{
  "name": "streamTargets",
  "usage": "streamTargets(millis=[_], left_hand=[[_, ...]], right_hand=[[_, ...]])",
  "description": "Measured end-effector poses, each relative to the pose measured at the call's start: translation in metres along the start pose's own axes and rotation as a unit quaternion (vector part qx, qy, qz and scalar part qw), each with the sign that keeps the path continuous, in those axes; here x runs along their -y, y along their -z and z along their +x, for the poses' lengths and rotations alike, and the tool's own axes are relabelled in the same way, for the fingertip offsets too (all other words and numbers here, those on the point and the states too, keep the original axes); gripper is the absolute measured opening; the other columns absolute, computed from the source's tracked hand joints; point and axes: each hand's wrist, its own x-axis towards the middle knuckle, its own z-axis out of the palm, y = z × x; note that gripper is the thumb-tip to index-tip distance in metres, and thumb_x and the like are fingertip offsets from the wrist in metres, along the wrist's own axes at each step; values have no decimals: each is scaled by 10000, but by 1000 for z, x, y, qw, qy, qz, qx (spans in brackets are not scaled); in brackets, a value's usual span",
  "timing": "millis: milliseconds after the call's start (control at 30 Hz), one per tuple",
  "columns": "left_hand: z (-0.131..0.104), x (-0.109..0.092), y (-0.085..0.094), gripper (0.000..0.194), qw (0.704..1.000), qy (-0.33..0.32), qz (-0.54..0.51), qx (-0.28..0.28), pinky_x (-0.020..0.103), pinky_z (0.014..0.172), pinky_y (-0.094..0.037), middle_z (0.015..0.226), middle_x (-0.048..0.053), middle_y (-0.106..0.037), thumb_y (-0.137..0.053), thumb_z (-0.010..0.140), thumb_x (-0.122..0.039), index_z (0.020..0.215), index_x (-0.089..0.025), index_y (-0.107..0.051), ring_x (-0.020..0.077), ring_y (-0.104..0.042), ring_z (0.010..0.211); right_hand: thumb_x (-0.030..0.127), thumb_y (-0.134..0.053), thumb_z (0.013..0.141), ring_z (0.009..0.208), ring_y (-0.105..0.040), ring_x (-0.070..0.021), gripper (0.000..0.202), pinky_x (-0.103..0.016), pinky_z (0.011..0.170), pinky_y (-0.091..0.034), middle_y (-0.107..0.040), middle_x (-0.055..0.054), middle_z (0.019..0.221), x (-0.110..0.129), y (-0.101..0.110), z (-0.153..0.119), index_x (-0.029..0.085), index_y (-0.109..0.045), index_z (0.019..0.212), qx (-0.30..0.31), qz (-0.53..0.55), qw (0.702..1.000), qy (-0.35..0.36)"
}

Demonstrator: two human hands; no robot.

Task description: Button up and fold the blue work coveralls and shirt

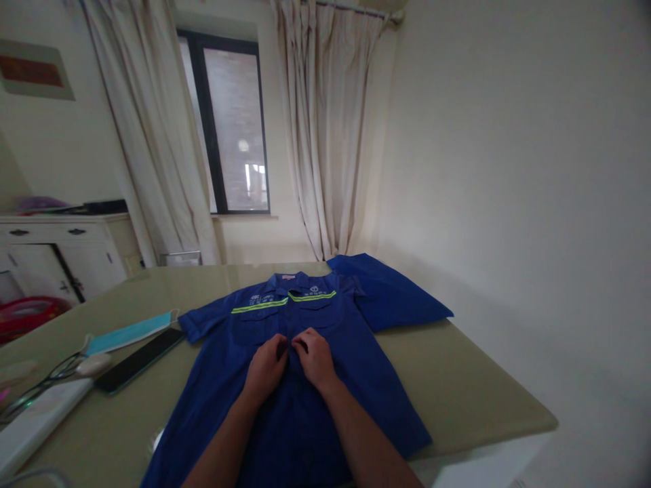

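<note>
A blue short-sleeved work shirt (350,359) with neon yellow reflective stripes across the chest lies flat, front up, on the table (472,386). My left hand (267,369) and my right hand (315,358) meet at the shirt's front placket, just below the chest pockets. The fingers of both hands pinch the fabric there, fingertips almost touching each other. Both forearms rest over the lower part of the shirt.
A second blue garment (391,291) lies folded at the table's far right. Left of the shirt are a black phone (140,360), a light blue face mask (129,332), cables and a white device (41,420). A white cabinet (61,247) stands left; curtains and window behind.
</note>
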Motion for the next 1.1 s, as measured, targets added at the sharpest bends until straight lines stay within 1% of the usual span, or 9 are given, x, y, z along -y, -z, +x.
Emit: streamTargets(millis=[133,233,433,567,700,867,967,1033,1100], left_hand=[[0,2,0,144,999,-22,-37,-4,299,795,-445,936,35,-709,-474,904,-163,967,-230,-584,207,-667,894],[1,3,0,148,998,-34,-57,-8,301,809,-457,941,34,-715,-454,910,-181,953,-238,-583,208,-677,908],[1,2,1,160,998,-26,-60,-2,297,796,-470,941,41,-731,-456,912,-183,953,-233,-602,210,-693,903],[1,0,3,148,998,-21,-58,-4,289,785,-468,936,26,-731,-489,904,-185,975,-239,-608,201,-691,887],[0,-3,5,143,998,-22,-61,-11,285,780,-467,916,10,-725,-495,896,-178,954,-243,-609,185,-682,849],[0,-2,5,144,997,-32,-74,-4,290,791,-479,913,13,-719,-481,888,-178,947,-244,-595,187,-686,861],[-1,-1,3,118,996,-19,-90,-18,286,775,-490,907,5,-707,-493,877,-193,967,-252,-543,189,-694,862],[-1,-1,3,94,995,-13,-98,-26,285,768,-493,904,2,-704,-486,895,-223,974,-258,-524,190,-701,859],[-1,-2,2,91,994,-9,-109,-30,291,773,-495,901,2,-706,-456,946,-304,973,-260,-531,192,-705,854]], right_hand=[[165,-617,930,890,-673,-166,132,-242,834,-457,-730,-15,917,-1,0,0,230,-731,943,-6,13,1000,-12],[168,-589,942,893,-673,-167,150,-242,828,-454,-733,-15,925,-2,-1,0,234,-723,942,-5,7,1000,-11],[161,-549,956,913,-659,-166,198,-243,825,-451,-710,-25,956,-1,-3,-3,242,-731,959,1,-24,1000,12],[148,-577,916,861,-653,-157,182,-238,794,-452,-697,-27,943,0,-3,-3,233,-737,939,-9,-30,999,15],[133,-621,853,796,-643,-151,160,-229,749,-447,-698,-9,869,0,-2,-2,226,-720,938,-16,-30,999,-4],[137,-618,847,798,-645,-149,165,-227,753,-456,-702,-16,886,0,-3,-1,221,-737,924,-2,-37,999,-8],[136,-614,853,829,-655,-152,188,-231,783,-465,-706,-20,924,1,-2,-1,224,-748,951,9,-37,999,-10],[143,-608,867,834,-650,-153,186,-234,782,-462,-703,-19,929,2,-1,-2,228,-747,956,15,-49,999,-9],[158,-597,888,830,-641,-154,173,-236,764,-453,-696,-19,924,3,0,-3,229,-741,951,20,-66,998,-5]])
